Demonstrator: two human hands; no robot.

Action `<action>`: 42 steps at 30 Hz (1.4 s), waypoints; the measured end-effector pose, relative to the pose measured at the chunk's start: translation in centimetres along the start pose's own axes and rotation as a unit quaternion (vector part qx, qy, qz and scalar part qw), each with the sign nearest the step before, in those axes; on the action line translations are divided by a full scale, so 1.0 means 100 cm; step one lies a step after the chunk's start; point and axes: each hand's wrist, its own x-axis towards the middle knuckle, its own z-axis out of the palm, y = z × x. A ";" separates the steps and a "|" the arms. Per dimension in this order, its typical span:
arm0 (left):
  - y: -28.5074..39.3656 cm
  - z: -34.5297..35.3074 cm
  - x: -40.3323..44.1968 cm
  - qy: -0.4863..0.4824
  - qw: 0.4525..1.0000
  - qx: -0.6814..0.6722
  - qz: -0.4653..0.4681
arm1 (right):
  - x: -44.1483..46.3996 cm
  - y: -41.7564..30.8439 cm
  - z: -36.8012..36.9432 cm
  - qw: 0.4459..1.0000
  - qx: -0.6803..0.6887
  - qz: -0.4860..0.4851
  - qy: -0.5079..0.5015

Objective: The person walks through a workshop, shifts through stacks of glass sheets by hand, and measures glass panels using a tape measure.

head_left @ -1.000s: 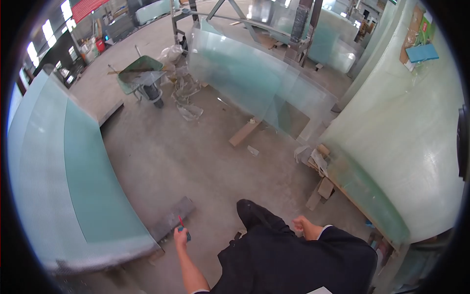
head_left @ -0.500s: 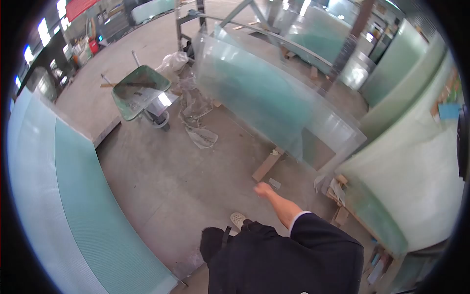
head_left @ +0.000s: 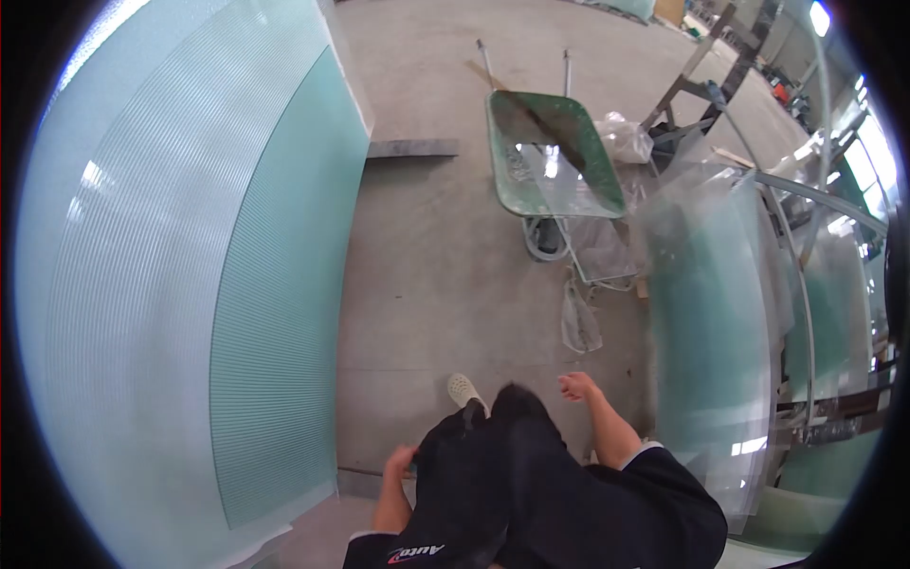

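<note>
My left hand [head_left: 400,462] hangs low beside my dark shorts, its fingers curled around something mostly hidden against the cloth. Away from my body on the other side, my right hand [head_left: 575,386] is loosely closed, with nothing visible in it. It is above the floor, below a crumpled piece of clear plastic [head_left: 580,318]. On the left stand large ribbed glass sheets [head_left: 275,303] with a greenish tint. A green wheelbarrow [head_left: 545,156] holding clear glass pieces is ahead.
More glass sheets [head_left: 711,322] lean along the right side, near a metal frame [head_left: 820,194]. A dark beam [head_left: 414,149] juts from behind the left sheets. Plastic wrapping [head_left: 626,139] lies beside the wheelbarrow. Concrete floor [head_left: 427,275] runs between the glass stacks.
The view has turned left, bringing the wheelbarrow ahead and the ribbed glass closer. My left hand, earlier holding a teal-and-red tool, is back in view after being hidden. My right hand has drawn back.
</note>
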 end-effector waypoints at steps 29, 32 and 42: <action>0.852 -0.263 0.253 -0.118 0.964 0.048 0.233 | 0.433 -0.983 -0.023 0.934 -0.051 -0.347 0.069; 0.972 -0.302 0.302 -0.145 0.941 0.053 0.302 | 0.526 -1.012 -0.035 0.912 -0.206 -0.347 0.075; 1.415 -0.372 0.452 0.093 0.975 0.105 0.175 | 0.615 -1.111 -0.154 0.982 0.146 0.065 0.102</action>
